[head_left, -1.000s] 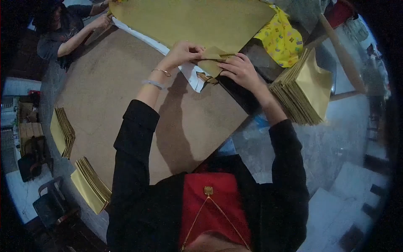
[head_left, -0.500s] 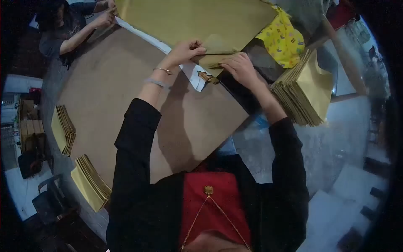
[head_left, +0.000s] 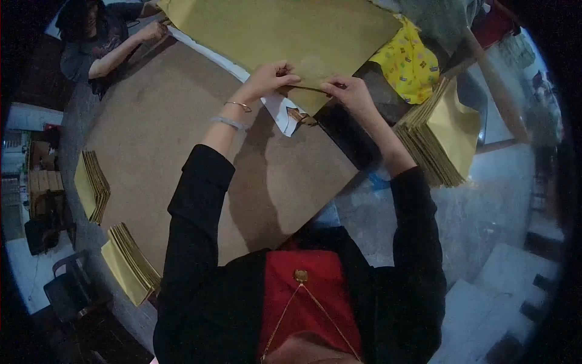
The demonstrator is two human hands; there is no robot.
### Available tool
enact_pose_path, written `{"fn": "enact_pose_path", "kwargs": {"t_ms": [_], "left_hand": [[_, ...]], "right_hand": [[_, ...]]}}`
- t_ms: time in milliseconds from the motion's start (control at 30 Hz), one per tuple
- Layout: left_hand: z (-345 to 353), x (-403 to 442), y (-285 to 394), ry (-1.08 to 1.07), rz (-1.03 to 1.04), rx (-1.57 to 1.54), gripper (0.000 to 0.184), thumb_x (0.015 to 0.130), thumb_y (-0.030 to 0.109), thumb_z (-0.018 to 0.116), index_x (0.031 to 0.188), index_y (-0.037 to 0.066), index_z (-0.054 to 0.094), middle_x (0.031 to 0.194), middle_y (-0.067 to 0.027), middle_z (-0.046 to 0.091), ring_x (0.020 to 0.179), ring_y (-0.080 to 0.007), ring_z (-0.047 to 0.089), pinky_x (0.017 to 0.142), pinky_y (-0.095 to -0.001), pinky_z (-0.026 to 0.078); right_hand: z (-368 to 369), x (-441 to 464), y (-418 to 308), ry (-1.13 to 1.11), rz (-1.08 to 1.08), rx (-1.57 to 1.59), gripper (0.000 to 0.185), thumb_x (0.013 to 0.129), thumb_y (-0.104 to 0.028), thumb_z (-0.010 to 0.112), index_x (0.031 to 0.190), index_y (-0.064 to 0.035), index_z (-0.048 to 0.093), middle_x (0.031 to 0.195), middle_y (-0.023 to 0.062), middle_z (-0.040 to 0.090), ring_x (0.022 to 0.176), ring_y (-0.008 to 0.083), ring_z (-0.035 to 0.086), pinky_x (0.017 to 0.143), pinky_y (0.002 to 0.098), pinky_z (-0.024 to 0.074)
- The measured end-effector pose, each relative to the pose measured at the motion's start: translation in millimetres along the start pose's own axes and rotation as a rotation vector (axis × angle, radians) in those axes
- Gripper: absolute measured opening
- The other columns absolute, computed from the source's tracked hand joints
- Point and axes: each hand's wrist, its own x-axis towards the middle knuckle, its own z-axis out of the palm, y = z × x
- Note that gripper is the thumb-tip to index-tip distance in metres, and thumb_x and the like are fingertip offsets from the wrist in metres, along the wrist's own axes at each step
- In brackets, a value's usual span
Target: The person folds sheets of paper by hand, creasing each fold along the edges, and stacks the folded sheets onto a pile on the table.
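A large gold sheet (head_left: 303, 36) covers the upper middle of the head view. My left hand (head_left: 270, 79), with bracelets at the wrist, pinches the sheet's near edge between thumb and fingers. To its right, my right hand (head_left: 348, 91) pinches the same edge, and the edge runs taut between the two hands. Below them a white strip (head_left: 280, 115) with a torn brown patch at its end lies along the sheet's side, on a brown board (head_left: 182, 121). A co-worker's hand (head_left: 151, 30) is at the sheet's far left corner.
A stack of folded gold sheets (head_left: 445, 133) stands at the right, beside a yellow patterned cloth (head_left: 409, 64). Two smaller gold stacks (head_left: 92, 187) (head_left: 130, 264) sit along the board's left edge. A chair (head_left: 70, 288) is at the lower left.
My right hand has risen slightly and turned, its fingers now pinching the sheet's edge instead of lying over it. The near corner flap no longer hangs below my hands.
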Motion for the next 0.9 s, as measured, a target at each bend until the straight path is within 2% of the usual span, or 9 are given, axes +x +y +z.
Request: {"fn": "enact_pose_path", "kwargs": {"t_ms": [67, 167, 233, 433, 667, 733, 800, 833, 900], "left_hand": [[-4, 5, -7, -0.057, 0.040, 0.118, 0.021, 0.086, 0.019, 0.067, 0.083, 0.002, 0.057, 0.070, 0.0047, 0.053, 0.065, -0.0053, 0.046, 0.058, -0.0220, 0.039], [0, 6, -14, -0.035, 0.016, -0.046, 0.021, 0.087, 0.020, 0.067, 0.084, 0.002, 0.056, 0.073, 0.0035, 0.055, 0.068, -0.0054, 0.048, 0.060, -0.0221, 0.041], [0, 4, -14, -0.036, 0.018, -0.034, 0.020, 0.087, 0.020, 0.066, 0.087, 0.002, 0.056, 0.076, 0.0028, 0.056, 0.070, -0.0059, 0.050, 0.062, -0.0223, 0.043], [-2, 4, -16, -0.074, 0.018, -0.064, 0.024, 0.088, 0.022, 0.065, 0.096, 0.000, 0.059, 0.084, -0.0002, 0.061, 0.078, -0.0090, 0.055, 0.071, -0.0251, 0.047], [3, -6, 2, -0.081, -0.020, 0.321, 0.027, 0.088, 0.022, 0.065, 0.104, 0.000, 0.063, 0.088, -0.0001, 0.062, 0.080, -0.0090, 0.055, 0.069, -0.0252, 0.046], [11, -8, -3, -0.059, -0.050, 0.079, 0.022, 0.087, 0.017, 0.065, 0.102, 0.000, 0.064, 0.091, -0.0011, 0.064, 0.082, -0.0096, 0.056, 0.071, -0.0258, 0.046], [17, -13, -1, 0.113, 0.217, 0.187, 0.019, 0.088, 0.008, 0.063, 0.105, 0.003, 0.064, 0.094, -0.0022, 0.065, 0.085, -0.0112, 0.057, 0.074, -0.0263, 0.047], [18, -11, -1, 0.162, 0.219, 0.207, 0.023, 0.086, 0.001, 0.060, 0.108, 0.006, 0.065, 0.102, -0.0049, 0.067, 0.091, -0.0152, 0.061, 0.080, -0.0273, 0.049], [18, -15, -4, 0.260, 0.280, 0.316, 0.027, 0.083, -0.002, 0.060, 0.108, 0.007, 0.065, 0.106, -0.0056, 0.067, 0.094, -0.0177, 0.062, 0.082, -0.0283, 0.049]], "right_hand": [[6, 3, 1, 0.218, -0.347, -0.242, 0.014, 0.078, -0.017, 0.071, 0.081, -0.0034, 0.068, 0.077, 0.0094, 0.062, 0.077, 0.0230, 0.060, 0.064, 0.0342, 0.0481], [18, 0, -5, 0.428, -0.515, -0.214, 0.012, 0.076, -0.010, 0.072, 0.081, -0.0013, 0.066, 0.087, 0.0116, 0.060, 0.081, 0.0261, 0.059, 0.065, 0.0356, 0.0487], [25, -2, -7, 0.411, -0.431, -0.083, 0.013, 0.075, -0.006, 0.071, 0.086, -0.0002, 0.064, 0.096, 0.0143, 0.059, 0.081, 0.0284, 0.059, 0.066, 0.0360, 0.0487], [30, 4, -4, 0.427, -0.426, -0.040, 0.010, 0.078, -0.005, 0.068, 0.087, -0.0020, 0.064, 0.086, 0.0122, 0.062, 0.078, 0.0284, 0.060, 0.065, 0.0358, 0.0475], [29, 3, -10, 0.520, -0.553, -0.328, 0.013, 0.078, -0.007, 0.067, 0.091, -0.0066, 0.064, 0.080, 0.0096, 0.062, 0.078, 0.0291, 0.060, 0.072, 0.0382, 0.0441], [29, 3, -12, 0.537, -0.589, -0.383, 0.014, 0.078, -0.007, 0.067, 0.091, -0.0068, 0.064, 0.080, 0.0087, 0.063, 0.078, 0.0280, 0.060, 0.074, 0.0378, 0.0432], [26, 2, -13, 0.514, -0.620, -0.366, 0.024, 0.077, -0.006, 0.066, 0.101, -0.0080, 0.063, 0.086, 0.0071, 0.065, 0.084, 0.0258, 0.060, 0.081, 0.0362, 0.0406], [25, 2, -13, 0.514, -0.624, -0.367, 0.024, 0.077, -0.006, 0.066, 0.101, -0.0080, 0.063, 0.086, 0.0071, 0.065, 0.084, 0.0258, 0.060, 0.081, 0.0362, 0.0406], [21, 1, -15, 0.587, -0.652, -0.516, 0.051, 0.076, -0.009, 0.069, 0.123, -0.0087, 0.052, 0.111, 0.0083, 0.060, 0.104, 0.0258, 0.054, 0.091, 0.0379, 0.0371]]}}
